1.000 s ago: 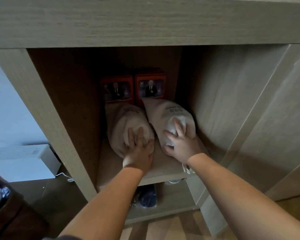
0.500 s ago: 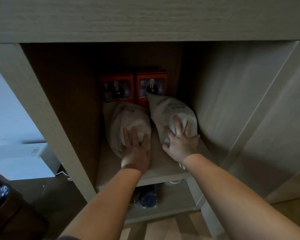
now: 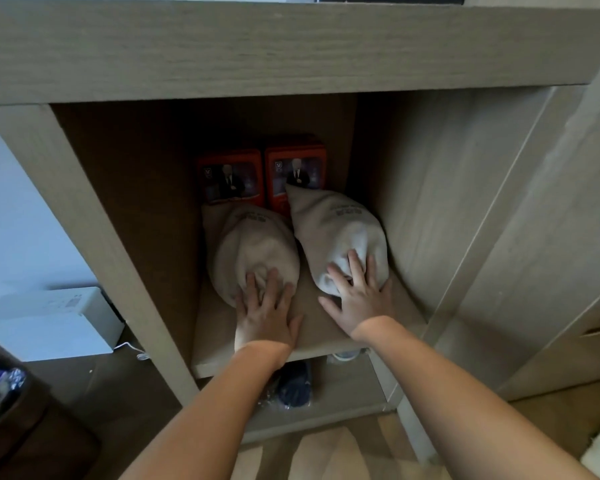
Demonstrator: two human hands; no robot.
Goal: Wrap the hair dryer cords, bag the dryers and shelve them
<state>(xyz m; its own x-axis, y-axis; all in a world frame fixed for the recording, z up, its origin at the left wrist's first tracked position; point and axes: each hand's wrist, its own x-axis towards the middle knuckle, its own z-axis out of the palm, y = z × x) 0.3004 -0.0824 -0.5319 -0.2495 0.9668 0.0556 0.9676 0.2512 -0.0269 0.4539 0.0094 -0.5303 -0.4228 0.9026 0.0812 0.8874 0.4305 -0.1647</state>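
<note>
Two cream cloth bags lie side by side on the wooden shelf (image 3: pixel 312 334) inside an open cabinet. My left hand (image 3: pixel 265 311) lies flat with straight fingers on the near end of the left bag (image 3: pixel 253 244). My right hand (image 3: pixel 359 299) presses with spread fingers on the near end of the right bag (image 3: pixel 336 230). Both bags bulge and carry small printed text near their far ends. What is inside them is hidden by the cloth.
Two orange boxes (image 3: pixel 262 174) stand at the back of the shelf behind the bags. A dark blue item (image 3: pixel 295 379) lies on the lower shelf. A white box (image 3: pixel 49 323) sits on the floor to the left. The cabinet's side panels close in on both sides.
Both bags have slid deeper into the shelf toward the orange boxes, pushed by my two hands. My hands now sit lower on the bags' near ends.
</note>
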